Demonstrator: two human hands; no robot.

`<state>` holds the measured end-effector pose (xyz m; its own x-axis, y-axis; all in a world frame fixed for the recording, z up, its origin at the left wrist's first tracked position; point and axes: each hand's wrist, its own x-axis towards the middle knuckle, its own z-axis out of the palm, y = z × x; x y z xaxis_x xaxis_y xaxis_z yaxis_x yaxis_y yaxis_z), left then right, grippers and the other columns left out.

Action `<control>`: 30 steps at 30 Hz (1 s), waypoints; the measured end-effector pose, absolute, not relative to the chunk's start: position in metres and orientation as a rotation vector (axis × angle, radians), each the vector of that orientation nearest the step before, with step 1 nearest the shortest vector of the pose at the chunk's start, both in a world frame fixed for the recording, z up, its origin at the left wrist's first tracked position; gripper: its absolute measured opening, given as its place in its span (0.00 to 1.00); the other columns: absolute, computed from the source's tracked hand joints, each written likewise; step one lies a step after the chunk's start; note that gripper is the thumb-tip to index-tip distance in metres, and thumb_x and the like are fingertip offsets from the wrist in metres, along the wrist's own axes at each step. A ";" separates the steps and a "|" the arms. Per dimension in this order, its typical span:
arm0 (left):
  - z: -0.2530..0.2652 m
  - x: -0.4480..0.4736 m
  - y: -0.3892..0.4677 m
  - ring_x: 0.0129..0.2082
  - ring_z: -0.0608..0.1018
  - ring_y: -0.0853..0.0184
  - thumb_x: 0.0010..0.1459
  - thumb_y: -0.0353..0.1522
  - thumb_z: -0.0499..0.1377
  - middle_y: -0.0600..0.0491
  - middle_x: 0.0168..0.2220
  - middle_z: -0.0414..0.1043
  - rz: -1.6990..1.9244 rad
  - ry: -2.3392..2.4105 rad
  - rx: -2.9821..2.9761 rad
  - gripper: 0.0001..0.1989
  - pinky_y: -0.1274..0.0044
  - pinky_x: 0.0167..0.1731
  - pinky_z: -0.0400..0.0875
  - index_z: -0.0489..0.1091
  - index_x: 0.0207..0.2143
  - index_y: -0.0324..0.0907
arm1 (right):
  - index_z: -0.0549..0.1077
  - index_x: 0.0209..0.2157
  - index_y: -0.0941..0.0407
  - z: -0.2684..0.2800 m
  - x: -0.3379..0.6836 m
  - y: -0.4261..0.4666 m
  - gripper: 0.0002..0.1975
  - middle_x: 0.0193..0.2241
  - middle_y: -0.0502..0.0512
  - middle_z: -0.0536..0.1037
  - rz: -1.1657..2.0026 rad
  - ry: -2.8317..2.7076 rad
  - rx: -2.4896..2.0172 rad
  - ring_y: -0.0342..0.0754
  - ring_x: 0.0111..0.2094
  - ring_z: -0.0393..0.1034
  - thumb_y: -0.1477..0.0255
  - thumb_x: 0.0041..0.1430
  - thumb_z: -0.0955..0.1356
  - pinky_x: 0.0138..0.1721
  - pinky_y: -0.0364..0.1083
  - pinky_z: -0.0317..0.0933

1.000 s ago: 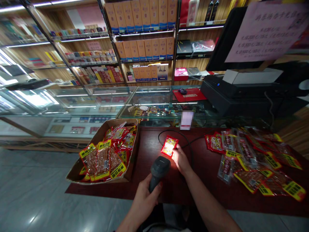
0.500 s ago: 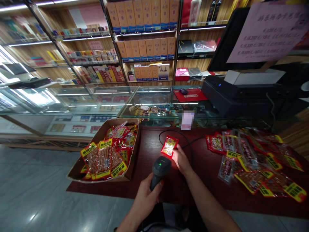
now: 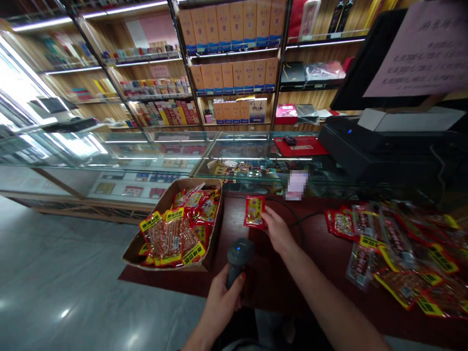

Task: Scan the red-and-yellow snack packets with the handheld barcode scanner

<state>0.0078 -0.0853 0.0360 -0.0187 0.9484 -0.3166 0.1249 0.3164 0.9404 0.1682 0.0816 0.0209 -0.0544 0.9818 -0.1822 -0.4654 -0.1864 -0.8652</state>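
My left hand (image 3: 225,290) is wrapped round the handle of a dark grey barcode scanner (image 3: 240,252), whose top shows a small blue light. Beyond the scanner, my right hand (image 3: 278,228) pinches the right edge of a small red and yellow snack packet (image 3: 255,211) above the dark wooden counter (image 3: 263,265). To the left stands a cardboard box (image 3: 215,234) filled with snack packets (image 3: 173,234), some red, some yellow-edged and clear. A loose pile of similar snack packets (image 3: 397,248) lies on the counter to the right.
Behind the counter runs a glass display case (image 3: 161,151), with a red mouse pad (image 3: 310,146) on it. A black monitor (image 3: 360,63) with a pink paper sign stands at the right. A black cable (image 3: 298,214) lies on the counter. Boxed goods fill shelves behind.
The packet in my right hand has moved left and away from the scanner, toward the box. The scanner's light went from green to blue. My view has shifted slightly left.
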 end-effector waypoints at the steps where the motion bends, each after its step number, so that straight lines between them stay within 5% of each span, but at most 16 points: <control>1: 0.035 0.006 -0.086 0.14 0.66 0.72 0.59 0.51 0.59 0.63 0.17 0.62 0.921 1.446 1.037 0.24 0.81 0.16 0.61 0.70 0.41 0.38 | 0.75 0.50 0.56 0.032 0.152 0.092 0.15 0.44 0.54 0.81 1.578 -0.808 -0.946 0.49 0.40 0.78 0.64 0.64 0.72 0.43 0.52 0.74; 7: 0.045 0.002 -0.091 0.13 0.65 0.73 0.55 0.55 0.62 0.63 0.15 0.62 0.980 1.461 0.973 0.28 0.82 0.15 0.59 0.71 0.39 0.39 | 0.72 0.55 0.56 0.090 0.044 0.144 0.18 0.53 0.57 0.76 1.683 -1.196 -0.869 0.52 0.47 0.76 0.64 0.68 0.70 0.47 0.55 0.74; 13: 0.046 0.002 -0.089 0.14 0.66 0.72 0.52 0.57 0.63 0.62 0.15 0.64 0.961 1.469 0.948 0.30 0.81 0.15 0.60 0.70 0.39 0.39 | 0.75 0.53 0.54 0.072 0.109 0.110 0.15 0.53 0.56 0.78 1.226 -1.535 -1.109 0.51 0.48 0.76 0.67 0.66 0.72 0.52 0.57 0.70; 15: 0.043 0.003 -0.086 0.13 0.66 0.72 0.51 0.57 0.63 0.62 0.14 0.63 0.939 1.449 0.942 0.30 0.81 0.15 0.60 0.70 0.38 0.39 | 0.79 0.47 0.47 0.056 0.177 0.092 0.12 0.52 0.54 0.79 0.963 -1.543 -1.334 0.55 0.54 0.72 0.71 0.62 0.71 0.62 0.59 0.61; 17: 0.040 0.006 -0.083 0.13 0.66 0.72 0.51 0.57 0.64 0.62 0.14 0.63 0.922 1.430 0.951 0.30 0.81 0.14 0.60 0.71 0.38 0.39 | 0.76 0.54 0.50 0.042 0.249 0.077 0.17 0.61 0.60 0.73 0.670 -1.475 -1.608 0.61 0.66 0.57 0.72 0.64 0.67 0.70 0.65 0.41; 19: 0.039 0.010 -0.080 0.13 0.66 0.72 0.51 0.55 0.64 0.63 0.15 0.64 0.912 1.406 0.972 0.29 0.81 0.15 0.60 0.71 0.40 0.39 | 0.70 0.61 0.60 0.031 0.307 0.063 0.23 0.66 0.71 0.65 0.439 -1.417 -1.851 0.67 0.70 0.48 0.72 0.66 0.62 0.68 0.72 0.30; 21: 0.040 0.016 -0.077 0.13 0.66 0.72 0.52 0.54 0.64 0.63 0.16 0.64 0.902 1.383 0.998 0.28 0.81 0.14 0.60 0.71 0.41 0.38 | 0.67 0.62 0.66 0.019 0.341 0.047 0.25 0.66 0.79 0.64 0.272 -1.403 -2.032 0.71 0.69 0.51 0.72 0.66 0.59 0.65 0.77 0.26; 27: 0.046 0.034 -0.075 0.14 0.66 0.72 0.55 0.52 0.63 0.63 0.16 0.63 0.869 1.358 1.057 0.25 0.80 0.16 0.59 0.71 0.40 0.39 | 0.75 0.55 0.58 -0.013 0.335 -0.008 0.21 0.60 0.68 0.75 0.047 -1.636 -2.203 0.64 0.59 0.68 0.68 0.66 0.60 0.67 0.69 0.33; 30: 0.046 0.036 -0.077 0.14 0.65 0.72 0.55 0.53 0.62 0.63 0.16 0.63 0.834 1.351 1.059 0.26 0.80 0.15 0.58 0.71 0.40 0.39 | 0.78 0.50 0.55 -0.012 0.332 -0.015 0.19 0.59 0.66 0.75 0.038 -1.660 -2.255 0.65 0.56 0.69 0.66 0.68 0.60 0.63 0.67 0.46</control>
<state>0.0364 -0.0771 0.0459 0.0789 0.9354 -0.3448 0.1106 0.3355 0.9355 0.3317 -0.0153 -0.0122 0.3173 0.9317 0.1770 0.9226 -0.2601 -0.2849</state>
